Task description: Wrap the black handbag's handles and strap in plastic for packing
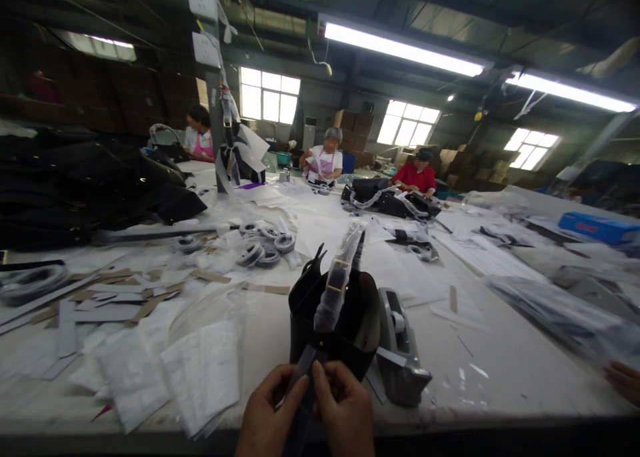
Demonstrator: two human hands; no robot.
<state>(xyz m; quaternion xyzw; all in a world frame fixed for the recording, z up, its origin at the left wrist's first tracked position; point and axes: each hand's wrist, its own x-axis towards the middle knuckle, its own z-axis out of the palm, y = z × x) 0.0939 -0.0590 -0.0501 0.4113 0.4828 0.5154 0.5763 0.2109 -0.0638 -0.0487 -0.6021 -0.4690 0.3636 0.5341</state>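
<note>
A black handbag (pixel 304 314) stands at the table's front edge, its top gaping. Over its opening rises a buckled handle (pixel 331 300) wrapped in clear plastic. Directly in front of the bag, my left hand (pixel 270 410) pinches a dark strap (pixel 306 360) that looks covered in thin film. My right hand (pixel 346 410) is closed on the same strap, thumb and fingers together, close beside the left. The strap's lower part hangs between my hands toward me. A grey tape dispenser (pixel 411 380) stands just right of the bag.
White sheets (pixel 200 370) and cardboard strips (pixel 113 297) lie at left, with wrapped coils (pixel 269 254) behind. Black bags (pixel 75 190) are piled far left, near a post (pixel 216 104). Another person's hand (pixel 623 382) shows at right; several people sit across the table.
</note>
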